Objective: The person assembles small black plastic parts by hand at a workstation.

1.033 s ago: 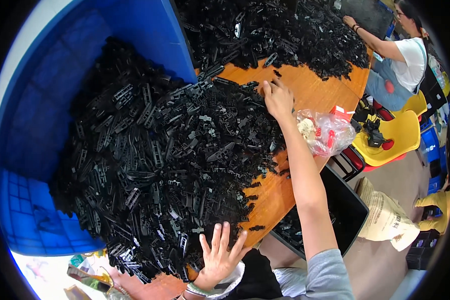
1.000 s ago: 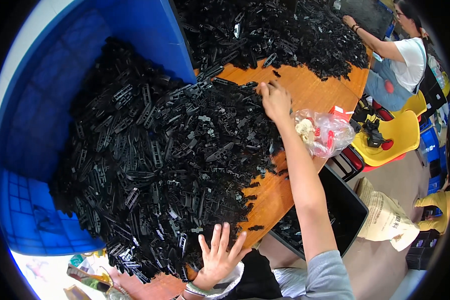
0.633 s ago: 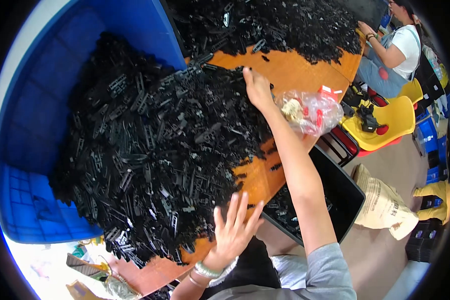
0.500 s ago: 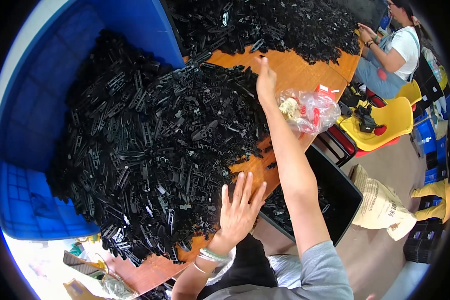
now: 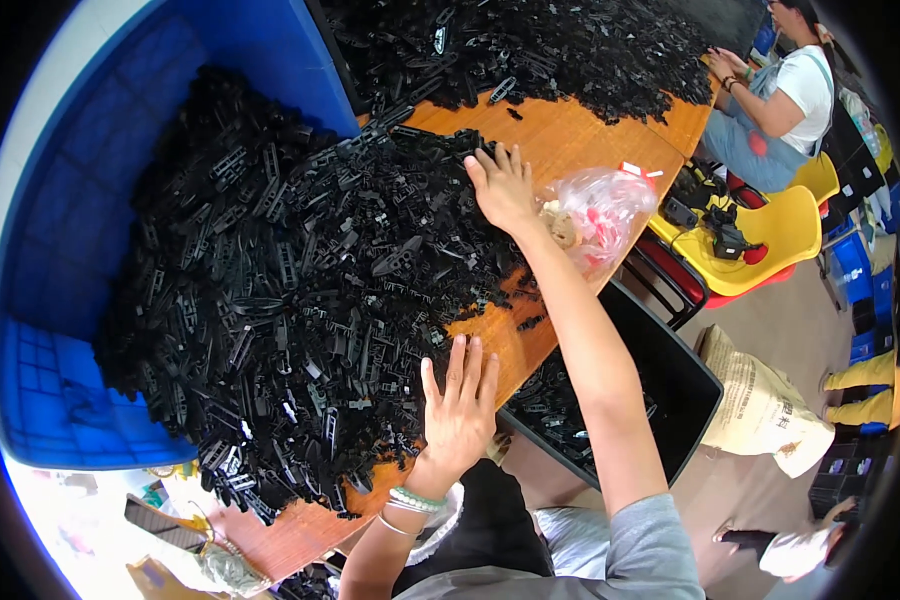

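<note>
A large heap of small black plastic parts spills out of a tipped blue bin over the orange-brown wooden table. My left hand lies at the heap's near edge with its fingers stretched, holding nothing. Further off, my right hand spreads its fingers against the heap's right edge, also holding nothing. Beside my right wrist sits a clear plastic bag with red print and something pale in it. A bracelet of pale green beads circles my left wrist.
Below the table's right edge stands a black bin with black parts inside. A second black heap covers the table's far end, where a co-worker sits. Yellow chairs and a beige sack stand on the right.
My right hand has come back from the far side toward the heap, its fingers now spread. The left hand has shifted slightly left. Another person has appeared at the lower right.
</note>
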A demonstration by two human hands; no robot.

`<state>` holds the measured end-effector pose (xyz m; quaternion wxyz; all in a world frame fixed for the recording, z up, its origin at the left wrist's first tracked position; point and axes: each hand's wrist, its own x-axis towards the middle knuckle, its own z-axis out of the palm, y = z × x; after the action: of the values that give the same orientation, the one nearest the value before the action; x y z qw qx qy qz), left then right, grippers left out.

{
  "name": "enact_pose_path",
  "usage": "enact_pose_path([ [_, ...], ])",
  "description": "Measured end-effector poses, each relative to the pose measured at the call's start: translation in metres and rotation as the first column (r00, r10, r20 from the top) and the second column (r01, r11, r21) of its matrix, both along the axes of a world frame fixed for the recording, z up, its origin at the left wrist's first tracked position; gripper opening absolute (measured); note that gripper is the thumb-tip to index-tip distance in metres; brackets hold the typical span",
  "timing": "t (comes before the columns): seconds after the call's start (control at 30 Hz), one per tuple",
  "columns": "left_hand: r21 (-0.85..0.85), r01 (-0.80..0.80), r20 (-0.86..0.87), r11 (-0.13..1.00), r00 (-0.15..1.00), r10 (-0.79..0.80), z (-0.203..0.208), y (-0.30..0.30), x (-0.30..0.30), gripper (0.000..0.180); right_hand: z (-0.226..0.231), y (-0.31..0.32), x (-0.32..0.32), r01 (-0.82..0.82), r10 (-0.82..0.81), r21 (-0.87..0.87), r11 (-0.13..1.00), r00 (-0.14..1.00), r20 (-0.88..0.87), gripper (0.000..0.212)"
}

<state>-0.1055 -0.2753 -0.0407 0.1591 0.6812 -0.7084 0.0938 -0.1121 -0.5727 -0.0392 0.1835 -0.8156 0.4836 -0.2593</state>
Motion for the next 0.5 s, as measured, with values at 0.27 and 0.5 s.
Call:
enact_pose_path([
  [0.27,-0.07,-0.062,-0.014,0.996,0.998,0.062,-0.006,0.004,0.006,0.04,0.031,0.107,-0.066,-0.295,0.404,-0.307,0.905,0.822,0.402,0.037],
  [0.5,-0.07,-0.036,-0.026,0.997,0.999,0.034,-0.005,-0.001,0.001,0.038,-0.006,0.101,-0.13,0.168,-0.08,-0.438,0.883,0.974,0.211,0.058],
])
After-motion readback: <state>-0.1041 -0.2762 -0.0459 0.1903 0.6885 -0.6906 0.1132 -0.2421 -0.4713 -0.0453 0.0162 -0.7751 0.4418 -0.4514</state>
